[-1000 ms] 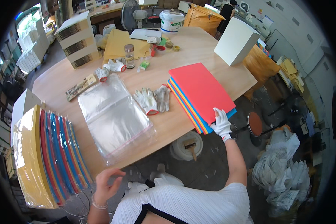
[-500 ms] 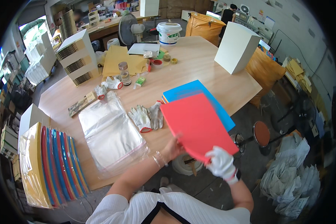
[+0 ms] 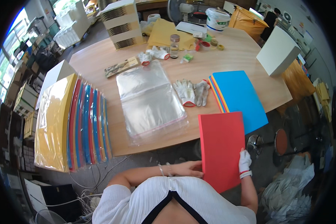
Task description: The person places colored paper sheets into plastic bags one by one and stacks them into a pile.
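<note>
A thick stack of red sheets (image 3: 222,149) stands tilted close to my chest, off the table's front edge. My bare left hand (image 3: 190,169) holds its left edge, the fingertips partly hidden behind it. On the opposite edge, my right hand (image 3: 244,161) in a white glove grips the stack. Just beyond lies a pile of coloured sheets (image 3: 238,98), blue on top with yellow and red layers below, reaching over the table edge. A flat pile of clear plastic bags (image 3: 151,102) lies to the left, beside a pair of work gloves (image 3: 190,92).
Wrapped bundles of coloured sheets (image 3: 56,123) stand at the table's left. Tall white blocks (image 3: 279,50) stand at the far corners. A jar (image 3: 174,46), tape rolls (image 3: 205,45) and a bucket (image 3: 217,19) are farther back. A stool (image 3: 281,142) is at the right, cables (image 3: 87,198) lower left.
The red stack has come toward my body and turned more upright, away from the blue-topped pile. Both hands still hold it, and my view has swung left and downward.
</note>
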Action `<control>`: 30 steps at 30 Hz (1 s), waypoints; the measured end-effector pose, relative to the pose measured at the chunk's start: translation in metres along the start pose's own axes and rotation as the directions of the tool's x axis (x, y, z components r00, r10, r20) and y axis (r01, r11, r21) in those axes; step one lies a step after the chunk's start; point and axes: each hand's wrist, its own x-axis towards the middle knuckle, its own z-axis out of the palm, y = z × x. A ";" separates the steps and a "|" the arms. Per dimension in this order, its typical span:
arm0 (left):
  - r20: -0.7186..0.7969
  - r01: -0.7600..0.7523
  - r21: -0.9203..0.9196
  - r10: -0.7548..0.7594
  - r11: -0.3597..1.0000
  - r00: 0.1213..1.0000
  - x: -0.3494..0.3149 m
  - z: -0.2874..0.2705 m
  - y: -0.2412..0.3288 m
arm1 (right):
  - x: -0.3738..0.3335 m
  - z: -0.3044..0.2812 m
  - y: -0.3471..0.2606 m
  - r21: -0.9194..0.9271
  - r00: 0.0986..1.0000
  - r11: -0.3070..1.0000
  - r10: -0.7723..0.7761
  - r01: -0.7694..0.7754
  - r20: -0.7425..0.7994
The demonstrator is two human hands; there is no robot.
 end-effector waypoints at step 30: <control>-0.596 0.769 0.623 0.722 0.142 0.350 -0.186 -0.229 -0.055 | 0.035 0.168 -0.134 -0.096 0.766 0.905 -0.290 0.414 0.574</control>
